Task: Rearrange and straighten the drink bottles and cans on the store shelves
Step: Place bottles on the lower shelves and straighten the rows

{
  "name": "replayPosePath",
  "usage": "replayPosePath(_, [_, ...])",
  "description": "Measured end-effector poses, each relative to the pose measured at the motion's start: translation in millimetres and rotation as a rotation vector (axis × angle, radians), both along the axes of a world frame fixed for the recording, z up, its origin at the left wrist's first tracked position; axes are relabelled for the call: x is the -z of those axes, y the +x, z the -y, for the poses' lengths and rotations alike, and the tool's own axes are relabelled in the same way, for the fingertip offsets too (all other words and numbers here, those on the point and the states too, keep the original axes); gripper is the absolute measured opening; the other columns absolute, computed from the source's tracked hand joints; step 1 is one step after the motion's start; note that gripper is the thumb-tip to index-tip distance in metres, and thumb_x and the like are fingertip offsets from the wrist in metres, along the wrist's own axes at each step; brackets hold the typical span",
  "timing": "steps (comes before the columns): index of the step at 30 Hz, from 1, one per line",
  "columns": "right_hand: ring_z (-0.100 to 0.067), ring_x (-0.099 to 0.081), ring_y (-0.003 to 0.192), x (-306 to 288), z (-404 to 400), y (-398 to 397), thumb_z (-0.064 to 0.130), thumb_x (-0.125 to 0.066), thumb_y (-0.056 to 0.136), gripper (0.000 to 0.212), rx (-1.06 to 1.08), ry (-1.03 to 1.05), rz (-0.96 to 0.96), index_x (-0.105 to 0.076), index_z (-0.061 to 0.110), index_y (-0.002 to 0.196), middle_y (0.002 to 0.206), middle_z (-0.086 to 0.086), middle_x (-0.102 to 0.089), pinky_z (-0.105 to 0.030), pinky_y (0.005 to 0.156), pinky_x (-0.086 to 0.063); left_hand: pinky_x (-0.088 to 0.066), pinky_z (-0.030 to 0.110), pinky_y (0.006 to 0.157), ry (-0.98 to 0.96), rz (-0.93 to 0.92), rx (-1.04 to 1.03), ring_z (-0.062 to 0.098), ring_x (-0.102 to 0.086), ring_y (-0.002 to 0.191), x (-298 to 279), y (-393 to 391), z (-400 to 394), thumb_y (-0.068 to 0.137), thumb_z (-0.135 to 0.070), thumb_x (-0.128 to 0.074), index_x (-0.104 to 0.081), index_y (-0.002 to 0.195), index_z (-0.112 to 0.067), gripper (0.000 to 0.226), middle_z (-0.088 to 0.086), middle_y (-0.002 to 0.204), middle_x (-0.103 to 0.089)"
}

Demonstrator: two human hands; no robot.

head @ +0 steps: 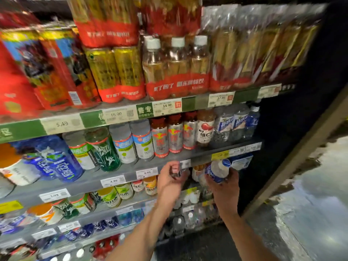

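My right hand (224, 187) grips a clear bottle with a blue-and-white label (218, 171), tilted, its blue cap pointing up and right in front of the shelf edge (199, 160). My left hand (170, 178) is curled at the same shelf edge beside it, around something small and dark that is too blurred to name. Above them stand red-and-silver energy drink bottles (174, 135), a white bottle with a red fruit label (205, 129) and matching clear bottles with blue labels (232, 124).
Shelves of drinks fill the left and centre: multipacks of golden bottles (175, 68) on top, blue and green bottles (105, 149) in the middle row, smaller bottles (124, 193) lower down. Price tags (146, 173) line the rails. A dark end panel (293, 91) and grey floor (310, 213) lie to the right.
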State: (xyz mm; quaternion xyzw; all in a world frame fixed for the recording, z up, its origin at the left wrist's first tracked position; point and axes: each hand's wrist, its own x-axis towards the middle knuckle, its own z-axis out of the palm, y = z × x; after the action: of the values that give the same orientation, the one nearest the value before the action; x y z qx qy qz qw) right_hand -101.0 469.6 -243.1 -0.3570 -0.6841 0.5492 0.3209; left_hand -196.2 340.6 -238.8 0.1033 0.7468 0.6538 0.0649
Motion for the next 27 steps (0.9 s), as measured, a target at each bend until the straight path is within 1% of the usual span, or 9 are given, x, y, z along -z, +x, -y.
replayPosePath(3, [0.006,-0.061,0.086,-16,-28,7,0.019,-0.088,0.071,0.060,0.036,0.014,-0.051,-0.047,0.028,0.115,0.099,0.020,-0.062,-0.012,0.069,-0.046,-0.049,0.019,0.070,-0.010,-0.090,0.044,-0.005,-0.060,0.071,-29,-6,-37,0.079,-0.009,-0.082,-0.062,0.097,-0.032,0.035,-0.011,0.084,-0.066])
replayPosePath(7, [0.001,-0.063,0.095,-27,-68,6,0.022,-0.089,0.069,0.065,-0.005,0.008,-0.065,-0.050,0.023,0.121,0.106,0.015,-0.063,-0.007,0.069,-0.045,-0.051,0.026,0.088,-0.081,-0.242,0.048,0.009,-0.062,0.102,-59,-17,-86,0.079,-0.030,-0.082,-0.056,0.103,-0.046,0.039,-0.009,0.110,-0.064])
replayPosePath(10, [-0.004,-0.063,0.099,-26,-100,2,0.024,-0.090,0.068,0.069,-0.051,-0.015,-0.051,-0.050,0.027,0.124,0.111,0.013,-0.063,-0.011,0.074,-0.045,-0.034,0.006,0.095,-0.198,-0.397,-0.045,0.008,-0.049,0.116,-76,-33,-123,0.083,-0.029,-0.080,-0.058,0.123,-0.019,0.047,-0.001,0.126,-0.053])
replayPosePath(11, [-0.006,-0.063,0.099,-26,-110,1,0.022,-0.090,0.068,0.067,-0.067,-0.022,-0.044,-0.050,0.026,0.122,0.111,0.011,-0.064,-0.013,0.075,-0.045,-0.034,0.007,0.094,-0.228,-0.420,-0.094,0.009,-0.049,0.115,-83,-37,-134,0.083,-0.028,-0.080,-0.057,0.124,-0.013,0.049,0.003,0.125,-0.053])
replayPosePath(15, [0.000,-0.064,0.093,-28,-148,-6,0.013,-0.089,0.068,0.059,-0.133,-0.073,-0.058,-0.052,0.029,0.112,0.103,0.013,-0.065,-0.016,0.074,-0.047,-0.045,0.042,0.088,-0.467,-0.336,-0.264,0.039,-0.057,0.110,-95,-58,-170,0.086,-0.035,-0.075,-0.058,0.112,-0.001,0.046,0.021,0.114,-0.060])
replayPosePath(18, [0.013,-0.060,0.083,-28,-169,-14,0.005,-0.088,0.069,0.057,-0.184,-0.042,-0.061,-0.051,0.024,0.109,0.097,0.013,-0.061,-0.004,0.073,-0.044,-0.048,0.041,0.078,-0.601,-0.329,-0.293,0.040,-0.066,0.100,-96,-69,-185,0.088,-0.042,-0.071,-0.070,0.099,0.001,0.044,0.022,0.102,-0.071])
replayPosePath(21, [0.012,-0.056,0.085,-27,-183,-19,0.003,-0.088,0.067,0.058,-0.201,0.048,-0.058,-0.054,0.017,0.112,0.102,0.010,-0.059,-0.001,0.078,-0.040,-0.044,0.035,0.069,-0.643,-0.379,-0.271,0.038,-0.069,0.095,-99,-72,-191,0.087,-0.041,-0.072,-0.076,0.098,-0.003,0.040,0.021,0.097,-0.075])
replayPosePath(24, [0.013,-0.061,0.085,-25,-192,-24,-0.001,-0.087,0.067,0.058,-0.256,0.001,-0.106,-0.053,0.018,0.110,0.101,0.012,-0.064,-0.006,0.076,-0.044,-0.043,0.030,0.068,-0.686,-0.374,-0.288,0.035,-0.069,0.097,-104,-71,-197,0.082,-0.049,-0.075,-0.077,0.100,-0.010,0.043,0.016,0.099,-0.076])
replayPosePath(27, [0.013,-0.063,0.081,-26,-196,-27,-0.006,-0.083,0.070,0.060,-0.324,-0.051,-0.132,-0.050,0.010,0.117,0.101,0.011,-0.064,-0.005,0.072,-0.046,-0.051,0.033,0.075,-0.662,-0.426,-0.305,0.033,-0.069,0.096,-104,-66,-198,0.077,-0.047,-0.079,-0.076,0.101,-0.015,0.041,0.012,0.099,-0.076])
